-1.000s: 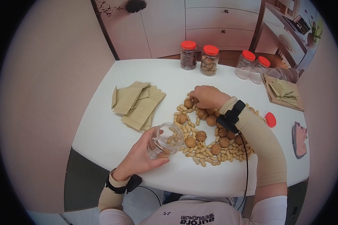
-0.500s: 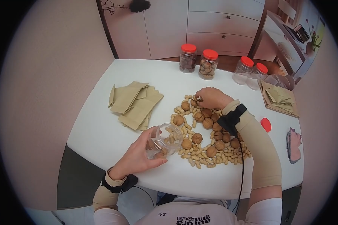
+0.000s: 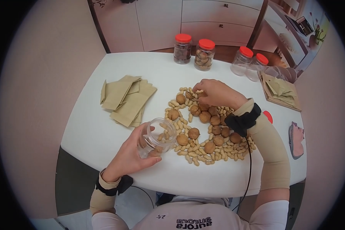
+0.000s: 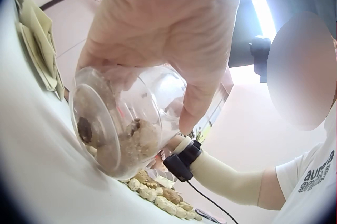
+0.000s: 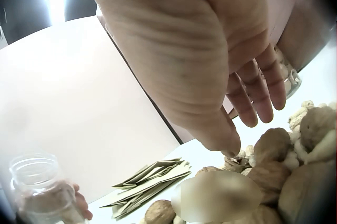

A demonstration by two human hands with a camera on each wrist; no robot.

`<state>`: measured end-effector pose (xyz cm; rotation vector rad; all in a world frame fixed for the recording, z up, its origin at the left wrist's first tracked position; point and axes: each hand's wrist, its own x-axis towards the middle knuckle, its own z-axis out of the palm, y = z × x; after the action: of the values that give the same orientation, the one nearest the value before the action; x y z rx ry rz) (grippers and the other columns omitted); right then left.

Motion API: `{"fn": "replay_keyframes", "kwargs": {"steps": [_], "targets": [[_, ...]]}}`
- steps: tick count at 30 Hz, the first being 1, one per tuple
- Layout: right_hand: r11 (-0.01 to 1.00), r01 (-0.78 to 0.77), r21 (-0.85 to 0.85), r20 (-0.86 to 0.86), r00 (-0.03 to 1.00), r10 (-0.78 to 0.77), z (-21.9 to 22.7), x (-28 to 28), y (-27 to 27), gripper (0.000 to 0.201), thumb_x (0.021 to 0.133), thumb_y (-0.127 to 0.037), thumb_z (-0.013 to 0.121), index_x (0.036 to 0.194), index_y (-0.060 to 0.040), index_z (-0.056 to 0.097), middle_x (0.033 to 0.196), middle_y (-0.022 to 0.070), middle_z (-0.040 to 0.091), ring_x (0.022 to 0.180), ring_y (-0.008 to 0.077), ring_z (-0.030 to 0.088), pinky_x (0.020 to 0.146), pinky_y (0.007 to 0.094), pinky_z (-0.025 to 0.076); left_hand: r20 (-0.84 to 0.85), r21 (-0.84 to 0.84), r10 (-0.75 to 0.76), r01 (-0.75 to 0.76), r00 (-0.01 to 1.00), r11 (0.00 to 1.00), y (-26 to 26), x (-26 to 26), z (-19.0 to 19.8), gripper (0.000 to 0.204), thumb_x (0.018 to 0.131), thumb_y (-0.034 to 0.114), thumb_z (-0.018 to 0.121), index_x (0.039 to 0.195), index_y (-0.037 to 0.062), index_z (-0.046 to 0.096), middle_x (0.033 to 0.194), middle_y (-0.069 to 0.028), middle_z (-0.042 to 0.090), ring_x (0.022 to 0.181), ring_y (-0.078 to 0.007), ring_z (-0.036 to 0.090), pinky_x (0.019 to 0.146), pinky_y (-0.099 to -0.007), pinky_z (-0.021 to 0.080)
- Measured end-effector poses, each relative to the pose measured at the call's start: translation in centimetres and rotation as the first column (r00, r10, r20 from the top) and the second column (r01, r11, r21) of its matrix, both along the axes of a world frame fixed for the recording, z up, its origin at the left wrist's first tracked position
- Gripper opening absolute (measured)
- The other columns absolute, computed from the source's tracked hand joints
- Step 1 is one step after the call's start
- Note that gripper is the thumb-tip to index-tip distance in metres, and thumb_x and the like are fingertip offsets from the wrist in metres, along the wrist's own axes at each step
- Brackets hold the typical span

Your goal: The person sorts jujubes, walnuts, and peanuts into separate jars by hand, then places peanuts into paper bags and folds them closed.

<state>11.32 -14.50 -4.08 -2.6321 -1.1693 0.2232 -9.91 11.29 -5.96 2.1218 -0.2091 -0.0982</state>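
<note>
My left hand grips a clear open jar round its side, the jar tilted with its mouth up and towards the pile. Through its wall, in the left wrist view, a couple of brown walnuts show near the base. Over the back of a mixed heap of walnuts and peanuts reaches my right hand, palm down. In the right wrist view its fingers hang loosely apart, with the thumb tip close over a walnut.
Folded brown paper bags lie at the left. Along the back stand a jar of dark contents, a jar of walnuts and empty red-lidded jars. More bags, a red lid and a pink-grey cloth lie right.
The right hand's fingers have spread from a tighter curl while staying over the back of the heap. The left hand keeps the jar tilted beside the nuts. The head view has shifted slightly.
</note>
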Motion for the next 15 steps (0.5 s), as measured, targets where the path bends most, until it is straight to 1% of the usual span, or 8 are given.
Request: {"fn": "replay_keyframes", "kwargs": {"steps": [3, 7, 9, 10, 12, 13, 14, 15], "targets": [[0.999, -0.035, -0.015, -0.029, 0.999, 0.034, 0.6, -1.3, 0.4, 0.033, 0.079, -0.011, 0.062, 0.111, -0.0054, 0.066, 0.107, 0.0163, 0.064, 0.102, 0.0318, 0.061, 0.089, 0.0405, 0.05, 0.015, 0.017, -0.007, 0.007, 1.0, 1.0, 0.0, 0.1, -0.1, 0.089, 0.069, 0.015, 0.083, 0.141, 0.0001, 0.032, 0.135, -0.0202, 0.049, 0.124, -0.0291, 0.051, 0.104, -0.0371, 0.041], [0.998, -0.053, -0.027, 0.006, 0.999, 0.053, 0.3, -1.3, 0.7, 0.032, 0.078, -0.012, 0.063, 0.109, -0.0051, 0.067, 0.103, 0.0158, 0.065, 0.098, 0.0313, 0.063, 0.087, 0.04, 0.05, 0.013, 0.021, 0.003, -0.003, 1.0, 1.0, -0.2, 0.0, 0.1, 0.089, 0.069, 0.014, 0.082, 0.141, 0.0004, 0.032, 0.135, -0.0205, 0.049, 0.124, -0.0292, 0.051, 0.104, -0.0375, 0.041], [0.997, -0.073, 0.033, -0.18, 0.981, 0.078, 0.6, -1.8, 0.9, 0.032, 0.077, -0.013, 0.065, 0.108, -0.0048, 0.067, 0.099, 0.0153, 0.066, 0.093, 0.0308, 0.064, 0.084, 0.0396, 0.051, 0.01, -0.003, 0.009, -0.009, 1.0, 1.0, -0.1, -0.1, -0.1, 0.089, 0.069, 0.014, 0.082, 0.141, 0.0007, 0.032, 0.135, -0.0207, 0.049, 0.125, -0.0291, 0.051, 0.104, -0.0376, 0.041], [0.997, -0.074, 0.036, -0.182, 0.98, 0.079, 1.1, -2.5, 0.9, 0.032, 0.077, -0.013, 0.065, 0.108, -0.0048, 0.067, 0.099, 0.0153, 0.066, 0.093, 0.0308, 0.064, 0.084, 0.0396, 0.051, 0.008, 0.0, 0.01, -0.01, 1.0, 1.0, -0.1, -0.1, 0.0, 0.089, 0.069, 0.014, 0.082, 0.141, 0.0007, 0.032, 0.135, -0.0207, 0.049, 0.125, -0.0291, 0.051, 0.104, -0.0376, 0.041], [0.979, -0.205, 0.011, -0.242, 0.949, 0.201, 1.8, -4.7, 0.9, 0.033, 0.077, -0.015, 0.066, 0.107, -0.0036, 0.067, 0.097, 0.0151, 0.067, 0.09, 0.0304, 0.065, 0.082, 0.0392, 0.051, -0.014, -0.014, 0.007, -0.007, 1.0, 1.0, 0.0, -0.1, -0.1, 0.089, 0.069, 0.014, 0.082, 0.141, 0.0008, 0.032, 0.135, -0.0208, 0.048, 0.125, -0.029, 0.05, 0.104, -0.0379, 0.041], [0.967, -0.251, 0.051, -0.279, 0.926, 0.255, 1.1, -5.4, 0.6, 0.032, 0.078, -0.015, 0.066, 0.108, -0.004, 0.067, 0.098, 0.0141, 0.065, 0.092, 0.0306, 0.065, 0.08, 0.0397, 0.051, -0.018, -0.016, 0.008, -0.009, 1.0, 1.0, 0.0, -0.1, -0.1, 0.089, 0.069, 0.014, 0.082, 0.141, 0.0008, 0.032, 0.135, -0.0208, 0.048, 0.125, -0.029, 0.05, 0.104, -0.0379, 0.041], [0.966, -0.253, 0.049, -0.284, 0.924, 0.256, 0.9, -6.4, 0.4, 0.032, 0.078, -0.015, 0.066, 0.108, -0.004, 0.067, 0.098, 0.0141, 0.065, 0.092, 0.0306, 0.065, 0.08, 0.0397, 0.051, -0.006, -0.012, 0.006, -0.007, 1.0, 1.0, 0.0, -0.1, 0.0, 0.089, 0.069, 0.014, 0.082, 0.141, 0.001, 0.032, 0.135, -0.0207, 0.048, 0.125, -0.0288, 0.05, 0.104, -0.0378, 0.041], [0.96, -0.279, 0.031, -0.246, 0.929, 0.278, 1.0, -7.5, 0.2, 0.031, 0.078, -0.015, 0.066, 0.107, -0.0041, 0.068, 0.098, 0.0138, 0.064, 0.091, 0.0309, 0.064, 0.079, 0.0407, 0.051, 0.005, -0.008, 0.005, -0.004, 1.0, 1.0, -0.1, -0.1, 0.0, 0.089, 0.069, 0.014, 0.082, 0.141, 0.0011, 0.032, 0.135, -0.0206, 0.048, 0.126, -0.0286, 0.05, 0.104, -0.0378, 0.041]]}}
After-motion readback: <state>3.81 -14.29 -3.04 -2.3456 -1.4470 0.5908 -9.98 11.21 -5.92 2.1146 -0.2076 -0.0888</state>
